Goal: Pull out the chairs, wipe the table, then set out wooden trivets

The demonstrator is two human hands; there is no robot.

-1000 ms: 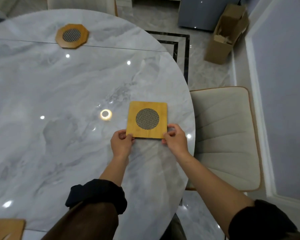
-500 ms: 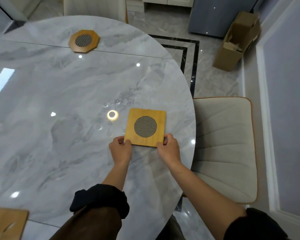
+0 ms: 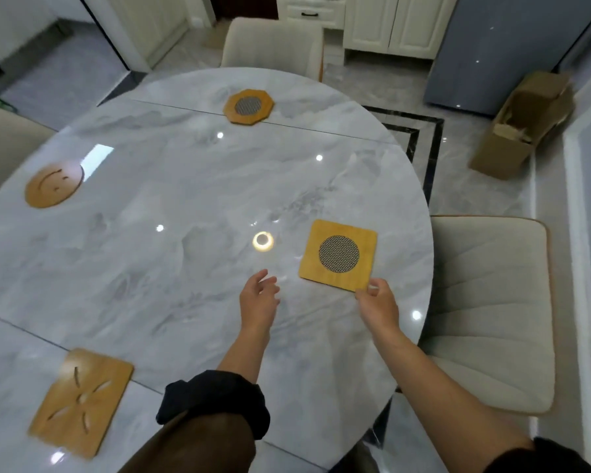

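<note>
Marble worktop (image 3: 185, 206) with four wooden trivets set out. The square trivet with a mesh centre (image 3: 338, 255) lies flat near the right-hand edge of the worktop, in front of the pulled-out chair (image 3: 492, 302). The right hand (image 3: 377, 303) is at that trivet's near right corner; its fingertips (image 3: 372, 287) appear to touch or lightly pinch the corner, though whether it truly grips cannot be told from this view. The left hand (image 3: 258, 297) hovers above the worktop, clear of the trivet, fingers spread and loosely curled, holding nothing. The other three pieces lie well apart: an octagonal trivet (image 3: 248, 106) at the far side before a second chair (image 3: 273, 42), a round smiley trivet (image 3: 54, 184) at the left, and a square trivet with leaf cut-outs (image 3: 81, 402) at the near left. With all four laid and the chairs out, the task appears to be at or near its last step. Risks, as a judgement: the worktop is glossy and probably slick, so a careless drag by the right hand as it leaves could skid the mesh trivet toward the nearby rim or turn it out of square; a corner caught on a fingertip could lift and flip it; the rolled dark sleeve (image 3: 212, 401) could brush across the worktop and nudge nearby pieces.
</note>
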